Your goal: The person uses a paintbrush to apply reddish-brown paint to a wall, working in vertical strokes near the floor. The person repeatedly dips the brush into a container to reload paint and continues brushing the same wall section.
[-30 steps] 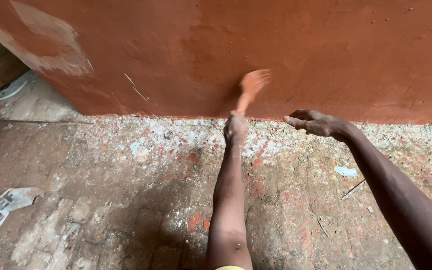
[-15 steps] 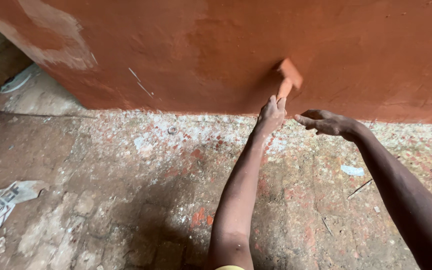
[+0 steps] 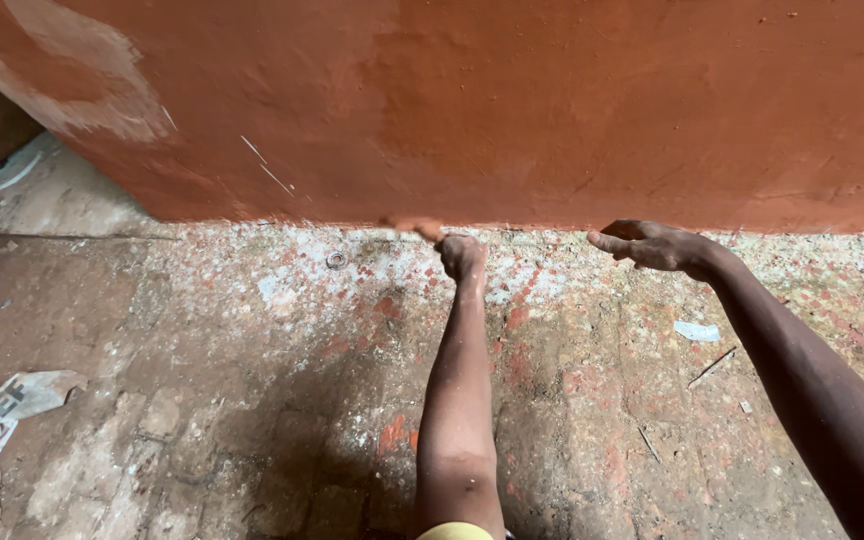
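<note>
The brush [image 3: 414, 228] has swung down from the wall [image 3: 552, 110] to its base line, the left hand [image 3: 462, 255] gripped around the handle; blurred, probably mid-stroke. The right hand [image 3: 652, 245] hovers open and empty near the wall, seemingly for balance.

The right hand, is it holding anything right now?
No, the right hand hangs empty with fingers loosely curled, just in front of the orange-brown wall.

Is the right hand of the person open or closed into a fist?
Open. The right hand hangs in front of the base of the orange wall with fingers loosely stretched toward the left, holding nothing.
</note>
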